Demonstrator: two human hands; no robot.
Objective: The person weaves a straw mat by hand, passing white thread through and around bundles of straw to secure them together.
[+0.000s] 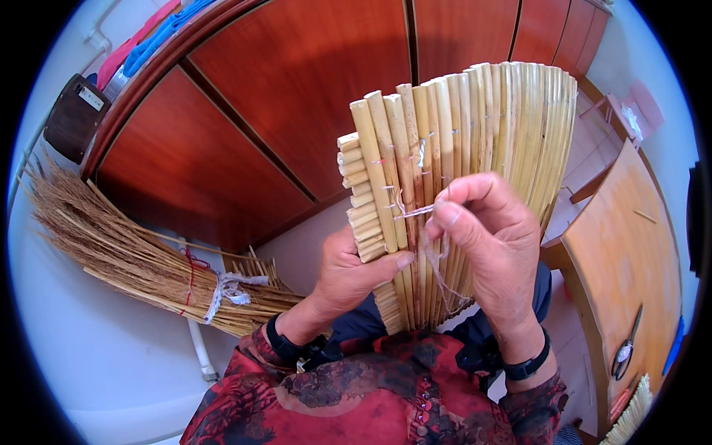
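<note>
A mat of pale reed stalks, stitched side by side with thread, stands upright over my lap and curves away to the right. Short cut stalk ends stick out along its left edge. My left hand is closed around that left edge, its thumb pressed on the front stalks. In front of the mat, my right hand pinches a light thread between thumb and forefinger. The thread runs taut from the fingertips to the stalks at the left. A loose tangle of it hangs below the fingers. Whether a needle is there cannot be seen.
At the left a bundle of feathery reeds is tied with red and white strips. A red-brown wooden cabinet stands ahead. On the wooden table at the right lie scissors. A pink chair is behind it.
</note>
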